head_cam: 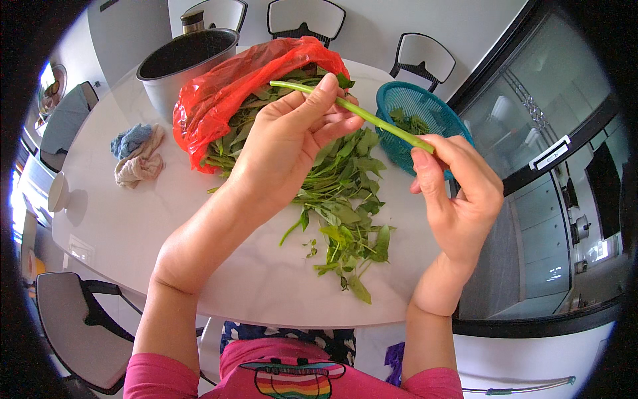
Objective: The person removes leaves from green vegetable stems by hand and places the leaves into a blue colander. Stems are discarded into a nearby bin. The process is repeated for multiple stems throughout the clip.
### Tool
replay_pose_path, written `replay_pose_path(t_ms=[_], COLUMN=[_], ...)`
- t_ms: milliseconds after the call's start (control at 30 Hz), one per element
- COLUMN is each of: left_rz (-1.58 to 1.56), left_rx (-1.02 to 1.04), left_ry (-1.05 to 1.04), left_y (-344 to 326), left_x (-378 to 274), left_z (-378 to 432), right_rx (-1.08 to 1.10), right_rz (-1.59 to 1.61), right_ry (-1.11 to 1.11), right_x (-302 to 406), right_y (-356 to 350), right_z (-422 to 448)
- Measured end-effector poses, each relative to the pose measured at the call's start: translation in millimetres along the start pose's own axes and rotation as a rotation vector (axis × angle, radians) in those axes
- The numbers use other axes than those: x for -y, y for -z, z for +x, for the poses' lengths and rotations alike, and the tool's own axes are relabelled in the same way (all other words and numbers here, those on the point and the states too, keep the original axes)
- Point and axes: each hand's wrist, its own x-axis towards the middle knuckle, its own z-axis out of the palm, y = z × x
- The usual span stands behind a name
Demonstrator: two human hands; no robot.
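Note:
Between my two hands a bare green vegetable stem [381, 122] is held at a slant above the table. My left hand [299, 119] pinches it between thumb and fingers near its upper left part. At its lower right end, my right hand [456, 179] grips it between thumb and forefinger. Below lies a heap of leafy greens [344, 174], spilling from a red plastic bag [209, 104]. Loose leaves and stem bits [354, 254] are spread nearer to me. Behind my right hand stands a teal plastic basket [423, 95] with some greens inside.
On the white marble-look table [239, 284], a deep pot [164, 95] stands back left, beside the bag. Crumpled cloths [137, 154] lie at left, and a small white bowl [59, 192] sits by the left edge. Several chairs [306, 20] surround the table. A black-framed glass door [528, 99] is at right.

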Motion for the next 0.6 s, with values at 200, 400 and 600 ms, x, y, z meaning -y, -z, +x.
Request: replay_pose_path(t_ms=[200, 400, 600], left_rz=[-0.032, -0.057, -0.063], left_rx=[-0.004, 0.025, 0.024], left_ry=[0.017, 0.043, 0.061], left_y=[-3.0, -1.0, 7.3], left_x=[0.3, 3.9, 4.4], left_z=[-1.0, 1.1, 3.2], right_rx=[0.019, 0.030, 0.009], right_rz=[-0.069, -0.029, 0.004], right_ry=[0.086, 0.090, -0.012], right_x=[1.9, 0.7, 1.3], right_y=[3.5, 3.8, 0.1], right_z=[0.2, -1.1, 0.3])
